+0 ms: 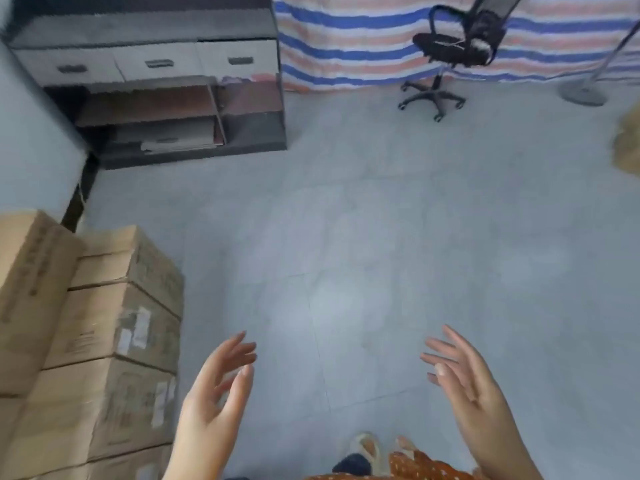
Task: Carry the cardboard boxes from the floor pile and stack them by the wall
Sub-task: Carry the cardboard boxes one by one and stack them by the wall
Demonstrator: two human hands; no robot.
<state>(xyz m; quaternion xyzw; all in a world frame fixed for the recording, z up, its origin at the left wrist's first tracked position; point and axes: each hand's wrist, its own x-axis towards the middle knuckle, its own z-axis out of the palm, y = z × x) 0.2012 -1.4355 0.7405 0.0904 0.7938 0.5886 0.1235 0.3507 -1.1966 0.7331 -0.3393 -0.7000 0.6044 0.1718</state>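
Grey floor tiles fill the room. Brown cardboard boxes stand stacked at the left by the pale wall. They have white labels and dark print, too blurry to read. Both hands are out over the floor, holding nothing. The left hand is just beside the boxes, fingers loose. The right hand is spread wide. Farther back are a dark shelf unit, a black office chair and a striped sheet.
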